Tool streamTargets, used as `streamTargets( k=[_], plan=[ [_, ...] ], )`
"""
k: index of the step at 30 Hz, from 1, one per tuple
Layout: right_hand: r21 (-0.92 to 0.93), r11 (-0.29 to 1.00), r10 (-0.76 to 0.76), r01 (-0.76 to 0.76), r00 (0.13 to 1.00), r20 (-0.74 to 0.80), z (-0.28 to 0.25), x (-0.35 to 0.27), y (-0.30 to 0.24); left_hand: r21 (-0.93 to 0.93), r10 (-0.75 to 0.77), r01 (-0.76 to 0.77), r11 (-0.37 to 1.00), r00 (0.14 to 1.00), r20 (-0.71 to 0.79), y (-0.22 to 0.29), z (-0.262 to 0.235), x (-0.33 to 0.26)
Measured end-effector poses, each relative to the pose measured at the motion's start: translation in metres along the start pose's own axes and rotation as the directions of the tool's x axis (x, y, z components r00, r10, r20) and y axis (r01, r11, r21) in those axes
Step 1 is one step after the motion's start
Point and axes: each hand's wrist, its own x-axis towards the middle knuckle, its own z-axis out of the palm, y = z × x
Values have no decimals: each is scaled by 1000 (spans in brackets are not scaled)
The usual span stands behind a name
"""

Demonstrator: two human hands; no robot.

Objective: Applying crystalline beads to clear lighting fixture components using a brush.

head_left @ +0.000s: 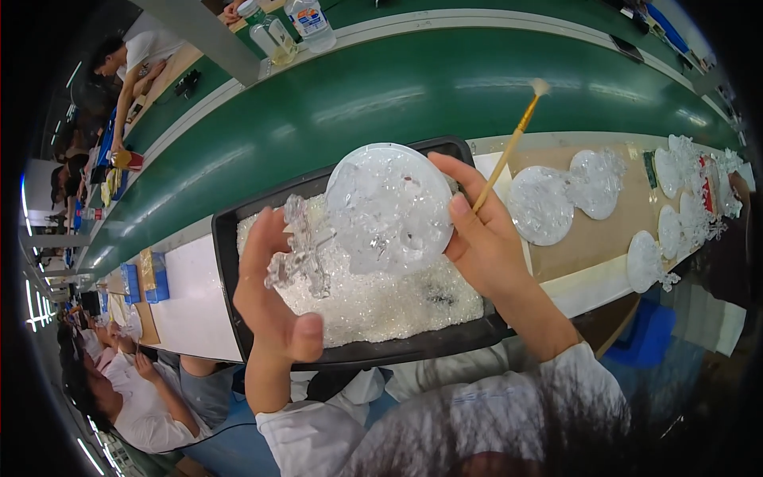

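My right hand [485, 238] grips a clear round ornament [391, 208] by its right edge and also holds a thin wooden brush [509, 147] whose pale bristle tip points up over the green belt. My left hand [270, 302] supports the ornament's clear snowflake-shaped part [300, 250] from the left, thumb low and fingers raised. Both are held above a black tray [226, 262] filled with white glitter grains [373, 306].
A green conveyor belt [381, 95] runs behind the tray. Several finished clear ornaments [556, 199] lie on brown board to the right. Two plastic bottles [290, 28] stand beyond the belt. Other people sit along the line at the left and lower left.
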Motion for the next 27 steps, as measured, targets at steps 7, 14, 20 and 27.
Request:
streamTargets(
  k=[7, 14, 20, 27],
  plan=[
    [-153, 987, -31, 47, 994, 109, 2, -7, -3, 28, -3, 3, 1000, 1000, -2, 0, 18, -2],
    [-441, 822, -374, 360, 925, 58, -14, -7, 0, 225, 209, -197, 954, 977, -30, -16, 1, 2],
    [-333, 847, -383, 415, 910, 162, -5, -15, 1, 257, 312, -279, 925, 945, -98, -22, -5, 7],
    [97, 835, -535, 541, 760, 368, -13, -18, -11, 343, 259, -235, 909, 965, -27, -8, -10, 17]
  ],
)
